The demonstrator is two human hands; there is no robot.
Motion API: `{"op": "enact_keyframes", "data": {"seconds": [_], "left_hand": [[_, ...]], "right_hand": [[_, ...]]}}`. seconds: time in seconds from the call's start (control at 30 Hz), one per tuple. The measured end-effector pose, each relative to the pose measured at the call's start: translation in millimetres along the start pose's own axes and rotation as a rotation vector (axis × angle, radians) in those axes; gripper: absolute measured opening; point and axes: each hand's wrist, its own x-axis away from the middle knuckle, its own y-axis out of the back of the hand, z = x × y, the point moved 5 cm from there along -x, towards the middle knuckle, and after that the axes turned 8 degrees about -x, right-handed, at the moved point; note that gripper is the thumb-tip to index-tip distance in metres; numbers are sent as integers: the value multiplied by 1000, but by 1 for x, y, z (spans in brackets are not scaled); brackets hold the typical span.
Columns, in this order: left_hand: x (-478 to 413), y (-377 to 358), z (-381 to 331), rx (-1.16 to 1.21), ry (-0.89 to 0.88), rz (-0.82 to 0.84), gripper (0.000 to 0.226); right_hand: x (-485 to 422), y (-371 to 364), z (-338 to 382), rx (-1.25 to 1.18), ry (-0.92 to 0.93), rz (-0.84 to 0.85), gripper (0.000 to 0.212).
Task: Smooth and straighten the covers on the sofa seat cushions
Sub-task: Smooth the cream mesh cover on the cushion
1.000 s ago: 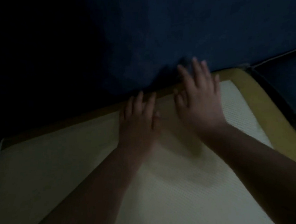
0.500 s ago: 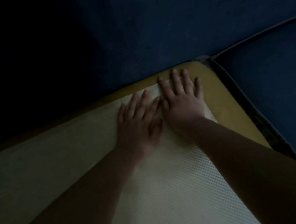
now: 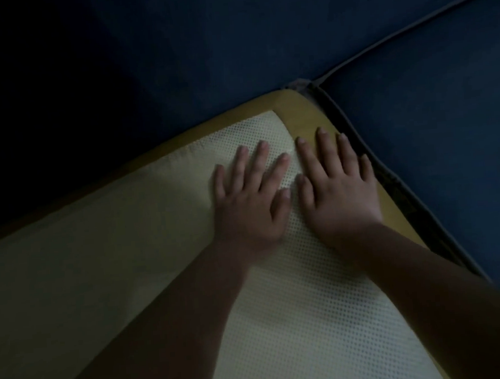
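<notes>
A pale cream cover (image 3: 294, 328) with a fine dotted mesh weave lies over a yellow seat cushion (image 3: 299, 109), whose bare yellow edge shows along the back and right side. My left hand (image 3: 251, 202) lies flat on the cover near its far right corner, fingers straight and spread. My right hand (image 3: 339, 189) presses flat beside it, fingers straight, its outer fingers reaching onto the yellow border. Both hands sit side by side, thumbs nearly touching. The scene is dim.
A dark blue sofa backrest (image 3: 204, 59) rises behind the cushion. A blue neighbouring cushion (image 3: 446, 131) with piping lies to the right, separated by a dark gap (image 3: 406, 196). The left part of the view is in deep shadow.
Both hands have slid together to the right along the cover, toward its far right corner. The right hand came down from the backrest edge onto the cover and yellow border.
</notes>
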Motion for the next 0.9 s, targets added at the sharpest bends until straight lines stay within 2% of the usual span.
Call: {"op": "enact_keyframes", "data": {"seconds": [0.13,0.27,0.4,0.47,0.53,0.6,0.67,0.7,0.73,0.8,0.9], "left_hand": [[-1,-1,-1,7,-15,-30,57],[-1,0,-2,9,-3,10,57],[-7,6,0,75,3,203,54],[-10,20,0,187,23,326,52],[-13,40,0,406,92,381,46],[-4,57,-6,558,189,337,45],[20,58,-14,482,236,212,49],[34,51,-18,386,234,136,50],[48,40,-23,277,223,81,51],[65,12,-29,92,188,51,56],[64,-6,-29,36,181,60,58]], "right_hand": [[1,0,0,8,20,-12,60],[0,0,0,7,6,-1,57],[3,4,1,-5,13,49,56],[4,11,4,-64,-17,112,56],[6,28,13,-183,-45,141,56],[16,54,26,-295,-3,10,54],[37,72,35,-322,77,-218,54],[47,69,35,-300,97,-266,55],[56,57,32,-247,99,-239,56],[65,16,20,-44,50,-72,58],[60,-14,5,124,6,-2,58]]}}
